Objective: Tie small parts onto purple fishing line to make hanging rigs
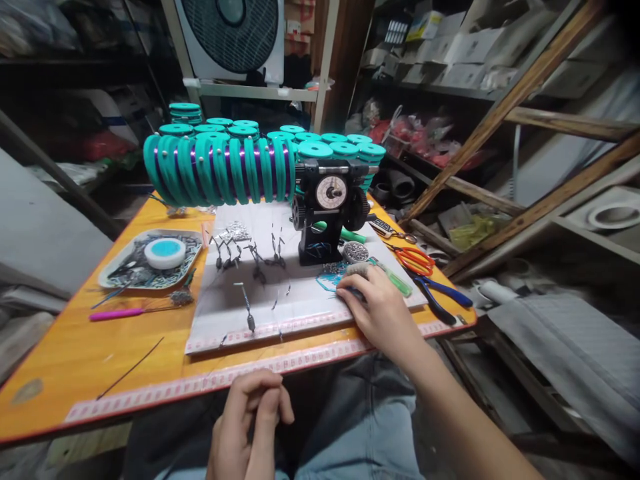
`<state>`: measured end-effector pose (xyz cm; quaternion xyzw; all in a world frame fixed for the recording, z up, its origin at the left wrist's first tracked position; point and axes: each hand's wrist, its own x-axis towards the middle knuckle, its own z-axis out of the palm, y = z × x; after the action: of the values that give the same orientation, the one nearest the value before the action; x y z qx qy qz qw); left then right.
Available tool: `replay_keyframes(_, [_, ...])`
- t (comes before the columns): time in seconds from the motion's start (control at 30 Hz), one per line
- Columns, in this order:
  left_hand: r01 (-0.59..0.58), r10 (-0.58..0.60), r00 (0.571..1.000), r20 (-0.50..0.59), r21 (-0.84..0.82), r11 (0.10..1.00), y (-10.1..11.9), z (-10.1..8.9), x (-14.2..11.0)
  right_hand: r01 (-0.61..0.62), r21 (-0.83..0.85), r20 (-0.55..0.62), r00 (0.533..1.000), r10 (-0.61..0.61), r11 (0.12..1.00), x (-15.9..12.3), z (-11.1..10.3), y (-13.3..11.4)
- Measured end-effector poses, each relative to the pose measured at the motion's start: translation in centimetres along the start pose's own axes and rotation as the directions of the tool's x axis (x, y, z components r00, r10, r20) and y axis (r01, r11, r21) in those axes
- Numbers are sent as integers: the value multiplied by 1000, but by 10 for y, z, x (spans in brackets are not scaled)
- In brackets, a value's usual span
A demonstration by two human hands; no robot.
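My right hand (377, 303) rests at the right of the white board (300, 303), fingers bent down and close together. A grey covering seems to wrap one of its fingers; whatever lies under the fingertips is too hidden to name. Beside them are a blue outlined shape (327, 283) and a round dish of small metal pieces (356, 252). My left hand (250, 423) is above my lap, in front of the table edge, with fingers curled and thumb against them; its inside is hidden. A dark weight on a wire (251, 322) lies on the board, with several similar pieces (255, 257) behind it.
A black winding device (323, 210) carries a long row of teal spools (220, 167). At left sit a tray (107, 275) of small parts and a pink-handled tool (115, 314). Blue-handled pliers (445, 293) and orange-handled scissors (417, 260) lie at right. A fan (230, 37) stands behind.
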<state>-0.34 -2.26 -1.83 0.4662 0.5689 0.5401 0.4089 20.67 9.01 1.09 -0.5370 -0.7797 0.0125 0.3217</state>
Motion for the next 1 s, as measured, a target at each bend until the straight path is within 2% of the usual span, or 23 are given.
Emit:
replay_keyframes(0.1, [107, -109, 994, -28, -66, 992, 11, 8, 6, 40, 27, -40, 998, -39, 999, -5, -4, -7])
replay_keyframes(0.17, [135, -138, 990, -20, -96, 986, 16, 14, 11, 97, 71, -57, 994, -93, 993, -10, -7, -17])
replay_keyframes(0.3, [95, -85, 993, 77, -135, 986, 20, 19, 20, 264, 126, -59, 964, -259, 956, -23, -10, -42])
replay_keyframes(0.4, [25, -12, 990, 143, -87, 996, 19, 15, 23, 390, 80, -29, 921, -389, 917, -33, -8, -55])
replay_keyframes(0.47, [-11, 19, 987, 162, -49, 999, 20, 9, 24, 426, 62, -11, 904, -426, 902, -38, -5, -59])
replay_keyframes(0.53, [-21, 26, 988, 151, -36, 999, 21, 2, 23, 377, 99, -35, 926, -376, 921, -41, -3, -60])
replay_keyframes(0.63, [-29, 37, 993, 115, -75, 997, 23, -6, 22, 118, 333, -46, 993, -108, 936, -46, 1, -65])
replay_keyframes(0.67, [-28, 39, 993, 107, -98, 995, 24, -7, 21, 12, 443, -4, 1000, -11, 896, -48, 3, -69])
replay_keyframes(0.73, [-20, 36, 994, 108, -146, 989, 25, -9, 20, -170, 640, 126, 985, 115, 749, -52, 6, -79])
replay_keyframes(0.8, [-6, 29, 992, 124, -181, 983, 26, -9, 18, -290, 771, 243, 957, 159, 567, -56, 10, -89])
replay_keyframes(0.87, [6, 19, 993, 114, -212, 977, 27, -7, 15, -339, 838, 288, 940, 182, 427, -57, 14, -97])
replay_keyframes(0.93, [20, -2, 997, 76, -231, 973, 29, -5, 13, -338, 865, 276, 938, 211, 371, -55, 17, -101])
replay_keyframes(1.0, [26, -19, 999, 32, -241, 970, 30, -2, 10, -328, 864, 252, 939, 235, 382, -52, 17, -100])
